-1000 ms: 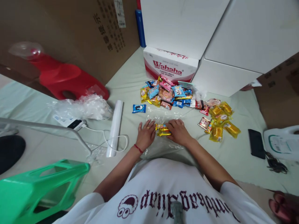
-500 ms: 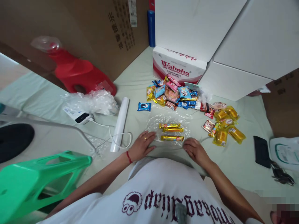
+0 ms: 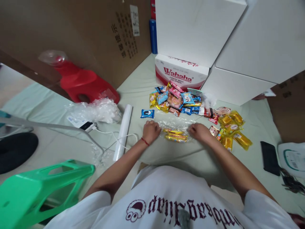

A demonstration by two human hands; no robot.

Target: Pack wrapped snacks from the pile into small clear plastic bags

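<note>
A sheet of clear plastic wrap [image 3: 177, 123] lies on the pale green surface with three yellow snack bars [image 3: 175, 136] on it. My left hand [image 3: 150, 131] is curled at the left edge of the wrap, fingers closed on the plastic. At the right edge, my right hand [image 3: 199, 131] is curled the same way, pinching the wrap. The bars lie between the two hands. Behind them sits a pile of mixed snack packets [image 3: 177, 99], with a blue cookie packet [image 3: 147, 113] apart to the left.
Yellow packets [image 3: 232, 130] lie at the right, a black phone [image 3: 269, 153] beyond them. A white roll [image 3: 123, 131], cable, crumpled plastic [image 3: 95, 110] and a red stool [image 3: 81, 83] are left. A green stool [image 3: 40, 187] is near left. A Wahaha box [image 3: 178, 72] and white boxes stand behind.
Both hands moved forward from the near edge of the wrap to its sides and closed on it. The plastic now looks drawn in over the bars.
</note>
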